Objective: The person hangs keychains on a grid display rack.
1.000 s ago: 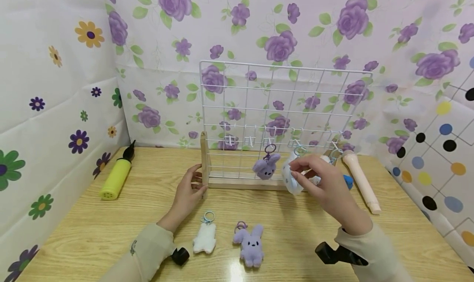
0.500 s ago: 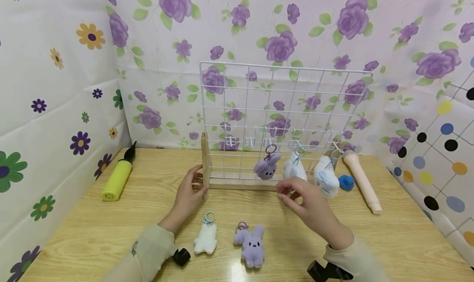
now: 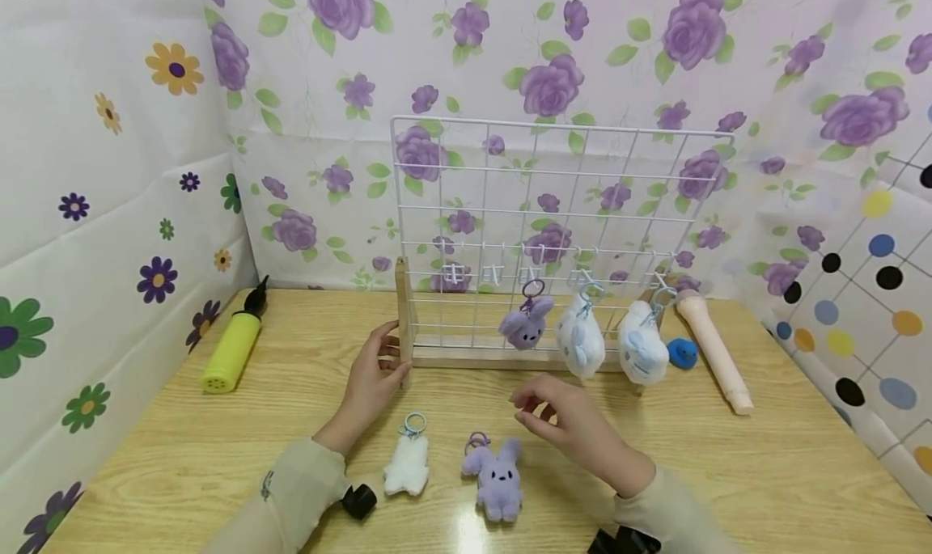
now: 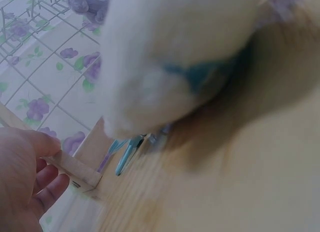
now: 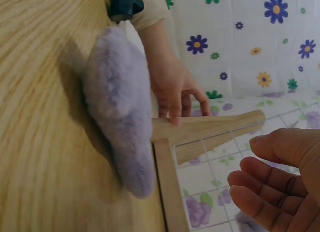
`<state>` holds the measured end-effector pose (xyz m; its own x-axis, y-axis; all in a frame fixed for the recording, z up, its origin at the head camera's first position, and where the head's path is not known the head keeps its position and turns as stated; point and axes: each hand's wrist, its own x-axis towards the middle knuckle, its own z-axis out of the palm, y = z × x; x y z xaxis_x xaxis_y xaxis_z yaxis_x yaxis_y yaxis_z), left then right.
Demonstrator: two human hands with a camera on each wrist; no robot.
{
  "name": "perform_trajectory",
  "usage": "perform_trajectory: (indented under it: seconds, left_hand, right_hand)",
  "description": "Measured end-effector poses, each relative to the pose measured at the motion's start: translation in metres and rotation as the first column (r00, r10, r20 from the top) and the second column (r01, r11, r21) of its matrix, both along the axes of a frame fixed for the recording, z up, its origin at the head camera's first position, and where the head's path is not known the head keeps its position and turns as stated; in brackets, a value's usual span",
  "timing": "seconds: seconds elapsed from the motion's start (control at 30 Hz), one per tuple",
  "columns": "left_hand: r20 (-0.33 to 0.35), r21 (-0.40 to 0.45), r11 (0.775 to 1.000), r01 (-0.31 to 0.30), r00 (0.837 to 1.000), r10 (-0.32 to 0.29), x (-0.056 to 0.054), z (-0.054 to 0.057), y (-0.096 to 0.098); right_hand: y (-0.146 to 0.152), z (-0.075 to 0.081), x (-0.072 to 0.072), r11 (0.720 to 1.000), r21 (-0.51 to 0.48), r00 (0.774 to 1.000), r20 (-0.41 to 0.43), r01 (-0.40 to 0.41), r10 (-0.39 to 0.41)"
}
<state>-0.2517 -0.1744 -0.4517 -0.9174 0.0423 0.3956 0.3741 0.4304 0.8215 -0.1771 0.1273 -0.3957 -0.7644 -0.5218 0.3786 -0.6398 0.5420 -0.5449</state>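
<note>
My left hand [image 3: 374,365] grips the wooden end support [image 3: 404,319] of a white wire grid rack [image 3: 510,206], thumb on one side and fingers on the other. My right hand [image 3: 575,425] hovers above the table with relaxed, loosely bent fingers and nothing in them. Below and left of it lies a purple bunny plush keychain [image 3: 499,481], seen close in the right wrist view. A white plush keychain [image 3: 407,463] rests beside that one. From the rack's hooks hang another purple bunny keychain [image 3: 526,325] and two white-and-blue plush keychains, one central [image 3: 580,340] and one at the right [image 3: 644,345].
Two white hooks at the left of the rack, including one hook [image 3: 453,274], carry nothing. A yellow-green hand pump [image 3: 233,348] lies at the left. On the right are a small blue toy [image 3: 683,353] and a pale pink tube [image 3: 713,352]. Patterned cloths stand behind and beside the table.
My right hand has let go of the middle white-and-blue keychain and moved down and left toward the plush toys on the table. My left hand stays at the rack's end.
</note>
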Motion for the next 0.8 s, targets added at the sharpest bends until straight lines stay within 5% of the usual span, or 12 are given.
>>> perform_trajectory:
  seconds: [0.8]
  left_hand:
    - [-0.006,-0.009,1.0,-0.01,1.0,0.01,-0.001,-0.002,0.0]
  right_hand:
    - [-0.027,-0.023,-0.016,0.972,0.13,0.965,0.206,-0.193,0.164]
